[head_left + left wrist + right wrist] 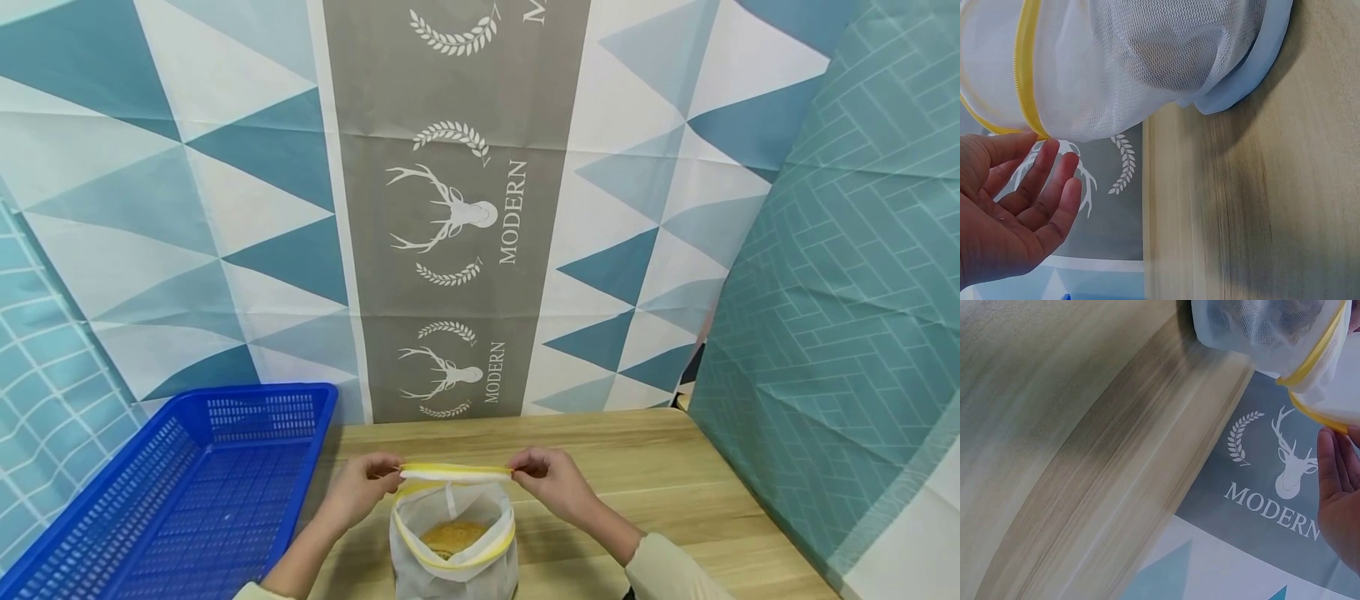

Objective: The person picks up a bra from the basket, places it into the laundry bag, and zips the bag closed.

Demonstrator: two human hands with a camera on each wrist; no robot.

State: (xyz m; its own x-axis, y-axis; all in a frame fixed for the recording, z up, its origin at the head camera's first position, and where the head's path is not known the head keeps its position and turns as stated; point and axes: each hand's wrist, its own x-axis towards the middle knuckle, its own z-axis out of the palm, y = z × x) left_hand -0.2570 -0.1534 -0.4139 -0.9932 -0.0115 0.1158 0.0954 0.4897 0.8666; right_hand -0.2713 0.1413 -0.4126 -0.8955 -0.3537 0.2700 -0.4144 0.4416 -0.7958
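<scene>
A white mesh laundry bag with yellow zipper edging stands on the wooden table, its mouth spread wide. Inside lies something yellowish-brown, whose kind I cannot tell. My left hand pinches the left end of the yellow-edged top flap between thumb and fingertips. At the flap's opposite end, my right hand pinches the yellow edge too. The left wrist view shows the mesh side bulging over a dark shape within. In the right wrist view the yellow edging meets the right fingertips.
A blue plastic basket with perforated sides stands left of the bag. The wooden table extends to the right and behind. Patterned cloth hangs at the back, with a teal cloth along the right side.
</scene>
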